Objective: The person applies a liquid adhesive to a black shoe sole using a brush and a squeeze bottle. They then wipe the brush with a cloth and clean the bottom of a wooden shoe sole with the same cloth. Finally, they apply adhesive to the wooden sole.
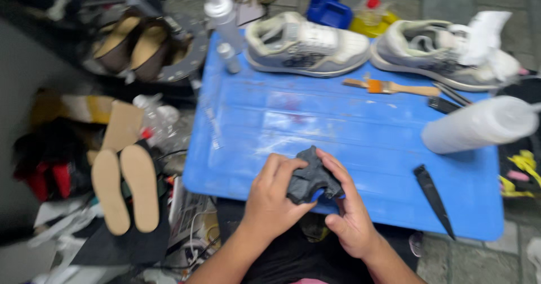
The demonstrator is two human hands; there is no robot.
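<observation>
Left hand [273, 196] and right hand [349, 219] both clamped around one crumpled dark grey cloth [311, 177] above blue tray's [270, 126] near edge, two grey-white sneakers [307, 44] [439, 50] beyond, one paintbrush [391, 87], one black knife [433, 196]

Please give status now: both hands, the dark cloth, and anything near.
Left hand and right hand both grip dark cloth. Over blue board edge. Black blade lies right, apart.
</observation>
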